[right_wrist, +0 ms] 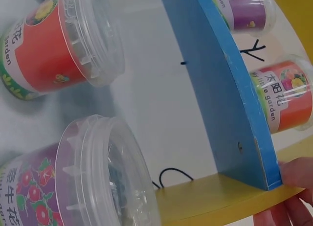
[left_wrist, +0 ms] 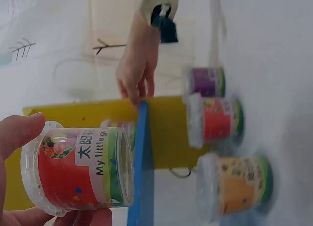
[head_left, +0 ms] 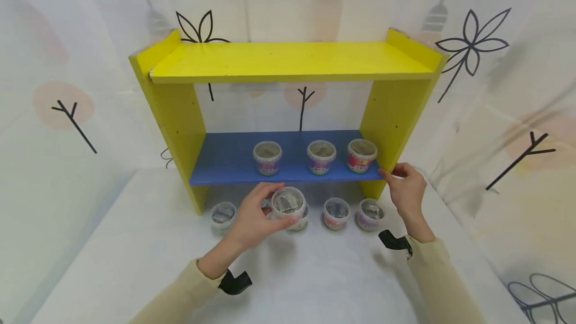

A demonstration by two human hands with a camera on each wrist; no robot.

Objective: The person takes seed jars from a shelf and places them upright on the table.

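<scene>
My left hand (head_left: 254, 214) grips a clear-lidded plastic tub (left_wrist: 73, 167) with a red label, raised in front of the blue shelf board's front edge. In the left wrist view the tub lies sideways across the picture, its label reading "My little garden". At the right end of the blue board (right_wrist: 239, 103), my right hand (head_left: 407, 189) holds the yellow side panel (head_left: 402, 109), thumb at the front corner and fingers on the outer side. Nearest that hand on the board stands another red-labelled tub (head_left: 361, 156).
Two purple-labelled tubs, one in the middle (head_left: 321, 157) and one further left (head_left: 267, 158), share the blue board. Below, on the white table (head_left: 315, 284), stand several tubs, including a red one (head_left: 336, 214) and a purple one (head_left: 370, 215). A yellow top board (head_left: 288, 59) spans the unit.
</scene>
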